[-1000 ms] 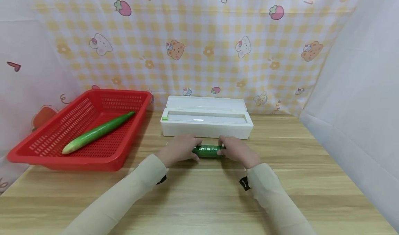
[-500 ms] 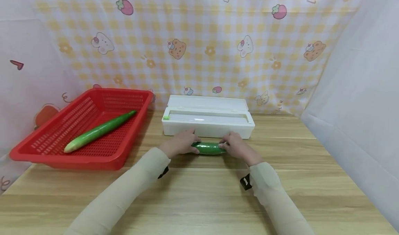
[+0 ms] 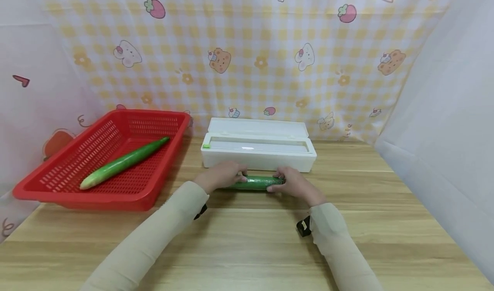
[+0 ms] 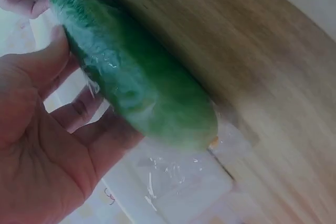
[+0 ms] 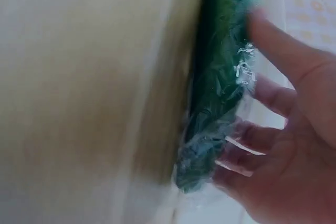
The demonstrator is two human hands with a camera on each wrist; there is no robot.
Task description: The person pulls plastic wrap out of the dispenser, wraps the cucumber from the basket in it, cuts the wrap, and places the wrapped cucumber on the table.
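A green cucumber [image 3: 257, 182] in clear cling film lies crosswise just before the white box, held by both hands. My left hand [image 3: 221, 176] grips its left part; in the left wrist view the thumb lies along the filmed cucumber [image 4: 136, 72] and the other fingers pass behind it. Loose film [image 4: 176, 174] spreads past its pale end. Toward the other end, my right hand [image 3: 295, 184] holds the cucumber between thumb and fingers. Crumpled film covers the darker end of the cucumber [image 5: 220, 77] in the right wrist view.
Behind the hands stands a white cling film box [image 3: 258, 160], its lid raised and a green slider at its left. A red plastic basket [image 3: 144, 202] on the left contains another long cucumber [image 3: 125, 161]. Checked cloth hangs behind the wooden table [image 3: 254, 248].
More of the cucumber shows to the left, beneath the left hand. Both hands have changed their grip slightly, the right thumb now lower on the near side. Basket and box stay put.
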